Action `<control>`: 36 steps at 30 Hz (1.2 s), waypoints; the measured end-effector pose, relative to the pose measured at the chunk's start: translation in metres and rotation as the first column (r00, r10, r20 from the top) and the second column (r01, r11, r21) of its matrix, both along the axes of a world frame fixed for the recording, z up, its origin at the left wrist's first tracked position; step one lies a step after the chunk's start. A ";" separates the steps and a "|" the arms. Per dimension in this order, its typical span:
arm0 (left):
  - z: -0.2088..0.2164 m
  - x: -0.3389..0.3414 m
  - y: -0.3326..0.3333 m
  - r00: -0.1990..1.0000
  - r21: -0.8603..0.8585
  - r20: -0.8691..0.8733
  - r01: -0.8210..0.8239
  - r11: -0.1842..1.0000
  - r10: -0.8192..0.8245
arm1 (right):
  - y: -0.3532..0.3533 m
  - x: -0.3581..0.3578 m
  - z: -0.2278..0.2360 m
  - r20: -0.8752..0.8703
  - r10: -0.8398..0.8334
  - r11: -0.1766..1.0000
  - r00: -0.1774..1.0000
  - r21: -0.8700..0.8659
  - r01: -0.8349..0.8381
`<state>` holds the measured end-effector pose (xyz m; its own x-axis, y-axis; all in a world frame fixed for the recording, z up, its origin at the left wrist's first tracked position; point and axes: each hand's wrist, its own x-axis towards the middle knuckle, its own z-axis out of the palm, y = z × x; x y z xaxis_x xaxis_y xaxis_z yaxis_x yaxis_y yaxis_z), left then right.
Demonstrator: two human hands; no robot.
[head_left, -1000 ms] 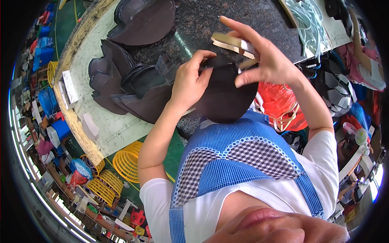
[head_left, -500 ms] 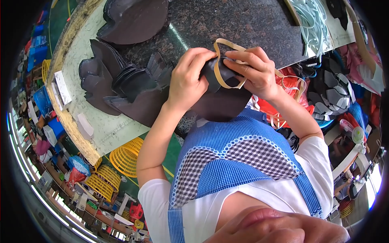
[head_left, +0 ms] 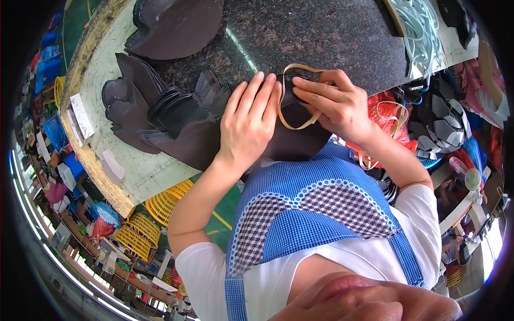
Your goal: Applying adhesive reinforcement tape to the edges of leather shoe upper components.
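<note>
My left hand (head_left: 249, 120) lies flat, fingers together, pressing down on a stack of dark cut pieces (head_left: 294, 142) at the near edge of a speckled dark stone worktop (head_left: 321, 32). My right hand (head_left: 337, 104) pinches a tan rubber band (head_left: 292, 120) that loops around the top of the stack, with its fingertips on the band and on the dark material under it.
More dark cut pieces (head_left: 160, 115) lie fanned out to the left, and another pile (head_left: 176, 24) sits farther back. Yellow baskets (head_left: 163, 200) stand on the green floor at the lower left. A red bag (head_left: 388, 115) and tan bands (head_left: 393, 115) hang to the right.
My right hand has come down from above the stack with the band. The band was stretched over the pieces and now sits around them. My left hand has flattened on the stack.
</note>
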<state>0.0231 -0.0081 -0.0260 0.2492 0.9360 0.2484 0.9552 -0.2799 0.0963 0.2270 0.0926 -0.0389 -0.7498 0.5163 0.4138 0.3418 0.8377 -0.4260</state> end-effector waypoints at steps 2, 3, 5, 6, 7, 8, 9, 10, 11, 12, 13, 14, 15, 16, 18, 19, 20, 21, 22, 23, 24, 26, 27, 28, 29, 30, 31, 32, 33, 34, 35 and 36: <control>-0.001 -0.006 -0.021 0.995 -0.218 0.095 0.019 0.976 0.002 | 0.000 0.011 0.004 0.056 0.001 0.999 0.998 -0.052 0.002; 0.004 -0.004 -0.025 0.993 -0.259 0.116 0.014 0.966 0.017 | 0.002 0.012 0.007 0.100 0.036 0.999 0.994 -0.033 -0.033; 0.008 0.001 -0.026 0.990 -0.304 0.134 0.005 0.953 0.038 | 0.005 -0.003 0.018 0.108 0.093 0.994 0.990 -0.063 -0.087; 0.007 0.002 -0.023 0.994 -0.262 0.104 -0.004 0.965 0.033 | 0.006 -0.010 0.026 0.118 0.142 0.988 0.983 -0.084 -0.132; 0.007 0.002 -0.023 0.997 -0.220 0.075 -0.012 0.975 0.029 | 0.005 -0.008 0.027 0.117 0.140 0.988 0.983 -0.082 -0.131; 0.011 0.000 -0.029 0.997 -0.218 0.073 -0.011 0.976 0.027 | 0.003 0.000 0.028 0.156 0.127 0.990 0.980 -0.087 -0.114; 0.015 -0.005 -0.037 0.994 -0.268 0.103 -0.003 0.963 0.032 | 0.004 0.006 0.027 0.185 0.119 0.991 0.976 -0.088 -0.104; 0.017 -0.008 -0.043 0.990 -0.316 0.138 0.002 0.949 0.043 | 0.005 0.012 0.026 0.218 0.114 0.991 0.969 -0.088 -0.097; 0.014 -0.010 -0.040 0.987 -0.232 0.156 0.000 0.973 0.038 | 0.004 0.015 0.021 0.203 0.093 0.992 0.975 -0.097 -0.074; 0.012 -0.010 -0.036 0.987 -0.230 0.149 -0.020 0.973 0.055 | 0.004 0.014 0.023 0.196 0.110 0.991 0.974 -0.095 -0.093; 0.010 -0.011 -0.027 0.972 -0.197 0.198 -0.087 0.977 0.127 | 0.005 0.010 0.025 0.192 0.109 0.990 0.975 -0.114 -0.089; 0.009 -0.010 -0.016 0.949 -0.166 0.247 -0.158 0.973 0.196 | 0.008 0.006 0.028 0.187 0.111 0.987 0.976 -0.134 -0.087; 0.007 -0.004 0.003 0.932 -0.046 0.289 -0.216 0.975 0.219 | 0.019 0.006 0.025 0.132 0.155 0.971 0.979 -0.201 -0.126; 0.002 0.000 0.009 0.932 -0.082 0.263 -0.237 0.968 0.250 | 0.033 0.011 0.027 0.087 0.222 0.936 0.971 -0.300 -0.187; -0.006 0.001 0.010 0.893 -0.005 0.436 -0.127 0.992 0.116 | 0.035 0.026 0.037 -0.052 -0.308 0.474 0.950 -0.874 0.106; 0.005 -0.003 0.003 0.830 -0.055 0.554 -0.044 0.998 0.067 | 0.055 0.046 0.036 -0.074 -0.348 0.638 0.935 -0.749 0.178; 0.019 -0.003 -0.003 0.745 -0.089 0.667 0.059 0.994 0.016 | 0.066 0.063 0.027 -0.150 -0.581 0.551 0.800 -0.796 0.250; 0.038 -0.011 -0.010 0.711 0.023 0.699 0.081 0.996 -0.074 | 0.087 0.091 0.019 -0.195 -0.635 0.488 0.748 -0.852 0.192; 0.067 -0.025 -0.018 0.717 -0.060 0.697 0.060 0.996 -0.002 | 0.095 0.113 0.033 -0.171 -0.616 0.474 0.769 -0.861 0.187; 0.083 -0.040 -0.025 0.757 -0.077 0.650 -0.019 0.997 0.065 | 0.093 0.118 0.034 -0.129 -0.619 0.529 0.774 -0.797 0.291; 0.090 -0.059 -0.033 0.775 -0.118 0.606 -0.138 0.983 0.181 | 0.093 0.120 0.037 -0.088 -0.623 0.577 0.777 -0.722 0.381; 0.094 -0.096 -0.045 0.880 -0.060 0.338 -0.333 0.941 0.333 | 0.087 0.091 0.035 0.012 -0.567 0.625 0.824 -0.645 0.439; 0.084 -0.112 -0.050 0.901 -0.043 0.176 -0.395 0.918 0.396 | 0.089 0.079 0.030 -0.046 -0.525 0.721 0.850 -0.554 0.416; 0.070 -0.126 -0.056 0.914 -0.053 0.150 -0.373 0.926 0.376 | 0.091 0.066 0.026 -0.100 -0.470 0.804 0.877 -0.457 0.379; 0.060 -0.131 -0.059 0.874 -0.167 0.265 -0.374 0.912 0.407 | 0.090 0.051 0.032 -0.031 -0.470 0.796 0.882 -0.446 0.409; 0.058 -0.133 -0.060 0.818 -0.279 0.371 -0.353 0.893 0.439 | 0.089 0.037 0.041 0.038 -0.473 0.787 0.880 -0.432 0.441; 0.059 -0.130 -0.057 0.797 -0.301 0.399 -0.354 0.885 0.454 | 0.092 0.029 0.047 0.171 -0.445 0.832 0.879 -0.283 0.477; 0.056 -0.129 -0.055 0.825 -0.229 0.428 -0.297 0.927 0.370 | 0.093 0.022 0.046 0.195 -0.405 0.874 0.893 -0.202 0.441; 0.059 -0.126 -0.051 0.822 -0.198 0.475 -0.248 0.948 0.314 | 0.094 0.017 0.039 0.111 -0.304 0.930 0.946 -0.180 0.320; 0.062 -0.122 -0.046 0.814 -0.169 0.520 -0.199 0.965 0.259 | 0.095 0.012 0.030 0.036 -0.190 0.970 0.981 -0.147 0.193; 0.067 -0.118 -0.037 0.766 -0.208 0.590 -0.163 0.965 0.256 | 0.096 0.007 0.029 0.128 -0.161 0.985 0.979 -0.036 0.167; 0.073 -0.114 -0.029 0.766 -0.192 0.595 -0.160 0.968 0.245 | 0.098 -0.001 0.031 0.222 -0.132 0.990 0.966 0.067 0.120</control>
